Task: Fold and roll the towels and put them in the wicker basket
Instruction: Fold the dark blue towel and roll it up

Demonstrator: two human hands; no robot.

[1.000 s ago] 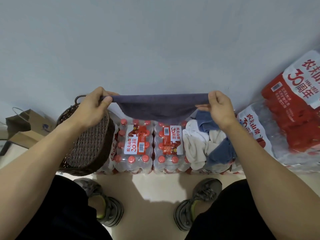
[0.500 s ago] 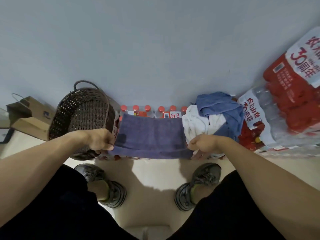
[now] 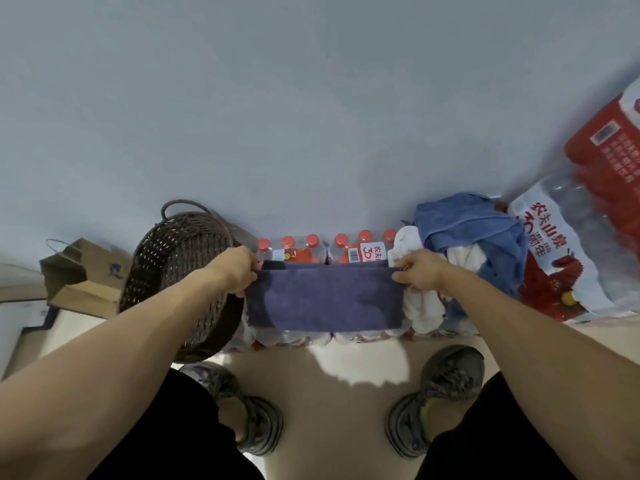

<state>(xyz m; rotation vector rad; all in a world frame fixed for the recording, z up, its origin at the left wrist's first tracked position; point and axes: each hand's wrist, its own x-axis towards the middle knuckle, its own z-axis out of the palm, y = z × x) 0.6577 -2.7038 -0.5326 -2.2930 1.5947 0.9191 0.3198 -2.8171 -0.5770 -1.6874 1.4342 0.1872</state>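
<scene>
Hands (image 3: 239, 271) (image 3: 417, 271) pinching purple towel (image 3: 322, 303) corners, basket (image 3: 180, 282) left

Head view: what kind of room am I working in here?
Probably a storeroom or a spare corner of a home, not a laundry: shrink-wrapped bottle packs line a bare wall and serve as the worktop, more packs are stacked at right, and a paper bag sits on the floor.

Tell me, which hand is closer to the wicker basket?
Left. The left hand pinches the purple towel right at the wicker basket rim; the right hand holds the towel's far end, beside the towel pile.
</scene>
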